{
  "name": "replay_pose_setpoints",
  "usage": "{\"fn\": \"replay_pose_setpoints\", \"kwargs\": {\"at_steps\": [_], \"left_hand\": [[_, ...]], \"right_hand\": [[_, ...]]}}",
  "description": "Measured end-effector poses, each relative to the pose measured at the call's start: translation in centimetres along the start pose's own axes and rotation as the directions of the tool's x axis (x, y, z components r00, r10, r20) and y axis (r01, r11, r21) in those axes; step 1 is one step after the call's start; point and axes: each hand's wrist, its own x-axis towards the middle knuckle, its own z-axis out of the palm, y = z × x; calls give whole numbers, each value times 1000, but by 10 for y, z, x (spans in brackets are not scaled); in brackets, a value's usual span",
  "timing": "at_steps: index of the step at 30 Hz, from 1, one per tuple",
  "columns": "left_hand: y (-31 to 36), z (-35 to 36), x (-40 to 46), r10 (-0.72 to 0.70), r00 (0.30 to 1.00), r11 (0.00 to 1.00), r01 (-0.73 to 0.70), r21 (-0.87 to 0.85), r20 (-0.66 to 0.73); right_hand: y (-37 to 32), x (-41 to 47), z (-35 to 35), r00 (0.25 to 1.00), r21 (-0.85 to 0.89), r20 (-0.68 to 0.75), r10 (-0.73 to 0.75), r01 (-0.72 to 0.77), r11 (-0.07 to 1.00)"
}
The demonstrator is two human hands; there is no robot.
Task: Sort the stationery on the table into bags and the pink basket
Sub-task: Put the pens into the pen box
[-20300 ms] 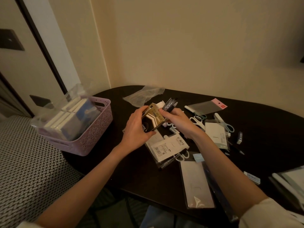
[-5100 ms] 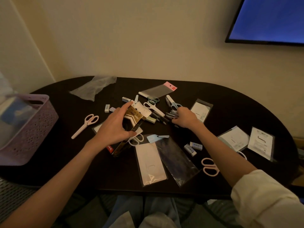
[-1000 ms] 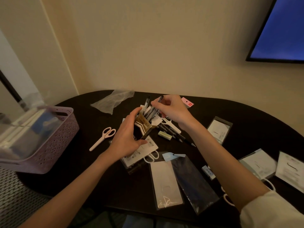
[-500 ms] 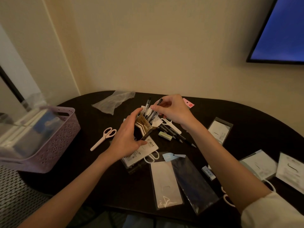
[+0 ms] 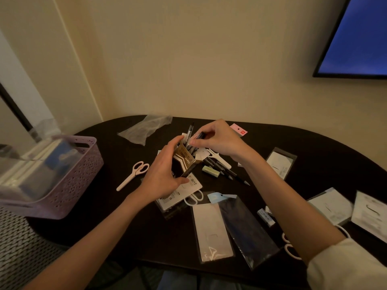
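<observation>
Two hands are at work over the dark surface [image 5: 314, 147]: the left hand [image 5: 163, 174] and the right hand [image 5: 217, 139]. One brown pen box [image 5: 185, 162] sits between them, with one pen [image 5: 190, 130] plainly sticking up from it; the others inside are too dark to count. One pink basket [image 5: 69, 185] stands at the left of the frame. One loose pair of pink scissors [image 5: 134, 174] lies left of centre, and one crumpled clear bag [image 5: 146, 128] toward the far edge. Two flat sleeves lie near the lower centre: a pale sleeve [image 5: 211, 231] and a dark sleeve [image 5: 247, 229]. One green eraser [image 5: 210, 171] sits by some loose dark pens, too blurred to count.
</observation>
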Motion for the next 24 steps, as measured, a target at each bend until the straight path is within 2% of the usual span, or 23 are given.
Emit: {"fn": "replay_pose_setpoints", "kwargs": {"at_steps": [6,11,14,15,20,24], "left_hand": [[-1,6,-4,54,997,997,-56,-44,-46],[-6,13,0,79,982,994,-91,-65,-169],[-14,14,1,72,977,995,-84,-55,-202],[-17,15,0,70,976,995,-84,-57,-207],[-25,21,-6,75,972,992,-94,-79,-221],[-27,21,-6,76,969,987,-106,-120,-233]], "right_hand": [[3,5,9,997,-52,-52,-55,52,997],[-4,9,9,974,94,-219,-50,73,993],[-12,7,11,921,163,-385,-65,137,977],[-14,6,11,915,161,-397,-77,152,975],[-17,2,10,975,45,-161,-156,165,985],[-15,1,13,963,55,-193,-191,205,977]]}}
